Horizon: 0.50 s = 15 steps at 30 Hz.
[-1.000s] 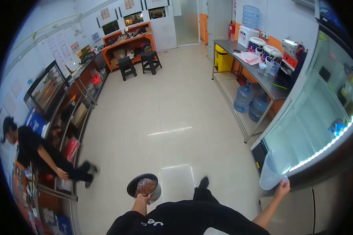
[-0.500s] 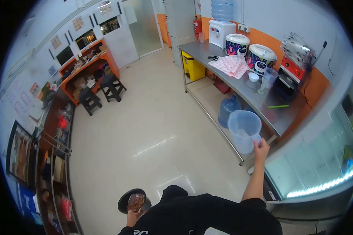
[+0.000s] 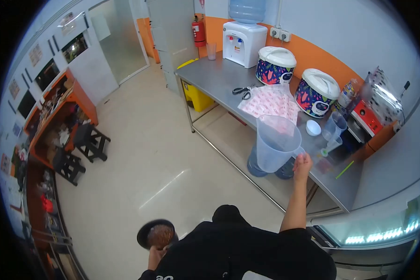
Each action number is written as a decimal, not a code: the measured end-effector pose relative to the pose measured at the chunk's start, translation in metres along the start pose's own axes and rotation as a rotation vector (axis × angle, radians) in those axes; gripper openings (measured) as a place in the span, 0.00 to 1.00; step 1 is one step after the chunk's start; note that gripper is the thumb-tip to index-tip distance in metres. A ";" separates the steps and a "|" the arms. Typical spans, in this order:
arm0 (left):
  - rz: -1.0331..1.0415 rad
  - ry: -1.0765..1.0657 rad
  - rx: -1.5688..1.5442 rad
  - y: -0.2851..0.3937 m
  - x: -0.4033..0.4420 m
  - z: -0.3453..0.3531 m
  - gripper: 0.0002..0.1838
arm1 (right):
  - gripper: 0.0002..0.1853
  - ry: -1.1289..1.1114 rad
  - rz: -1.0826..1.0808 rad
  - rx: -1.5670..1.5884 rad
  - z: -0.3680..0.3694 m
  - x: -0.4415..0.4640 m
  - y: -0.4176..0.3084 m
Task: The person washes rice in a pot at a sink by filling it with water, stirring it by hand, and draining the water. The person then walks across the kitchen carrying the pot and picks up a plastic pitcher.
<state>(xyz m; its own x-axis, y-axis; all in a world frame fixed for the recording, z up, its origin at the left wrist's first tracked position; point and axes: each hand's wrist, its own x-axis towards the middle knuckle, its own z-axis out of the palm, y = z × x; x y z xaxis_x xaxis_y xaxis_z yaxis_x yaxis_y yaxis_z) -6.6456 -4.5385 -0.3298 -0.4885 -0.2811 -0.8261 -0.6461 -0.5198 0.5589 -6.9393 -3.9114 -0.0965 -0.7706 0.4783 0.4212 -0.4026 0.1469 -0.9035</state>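
A translucent plastic pitcher [image 3: 275, 147] hangs by its handle from my right hand [image 3: 303, 164], whose fingers are closed round it. The pitcher is in front of the metal table's edge, close to a pink-patterned sheet [image 3: 273, 103]. At the lower left, my left hand [image 3: 157, 255] is closed on a dark round pot [image 3: 144, 235]. Inside the pot shows a clear bag of reddish-brown contents [image 3: 160, 236], touching or close to my fingers.
The metal table [image 3: 203, 74] bears a water dispenser [image 3: 243, 44], two patterned rice cookers [image 3: 317, 92], black scissors [image 3: 243, 92], a white bowl [image 3: 313, 127] and a red sealing machine [image 3: 366, 117]. Large water bottles stand beneath. Black stools [image 3: 91, 141] are at the left; a lit fridge [image 3: 382, 231] at the right.
My view has turned right, closer to the metal table. The pitcher has moved from beside the fridge to the table's edge. Both hands keep their hold. The other person is out of view.
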 end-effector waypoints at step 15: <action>0.044 -0.668 -0.601 0.582 0.133 0.428 0.41 | 0.16 0.156 -0.022 -0.280 0.323 0.409 0.205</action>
<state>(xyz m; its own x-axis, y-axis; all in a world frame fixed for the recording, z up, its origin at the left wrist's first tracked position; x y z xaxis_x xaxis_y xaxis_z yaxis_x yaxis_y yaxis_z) -7.3376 -4.5330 -0.0833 -0.8660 0.1190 -0.4857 -0.2941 -0.9068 0.3022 -7.4965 -3.9653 -0.0836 -0.6696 0.5961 0.4430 -0.2503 0.3804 -0.8903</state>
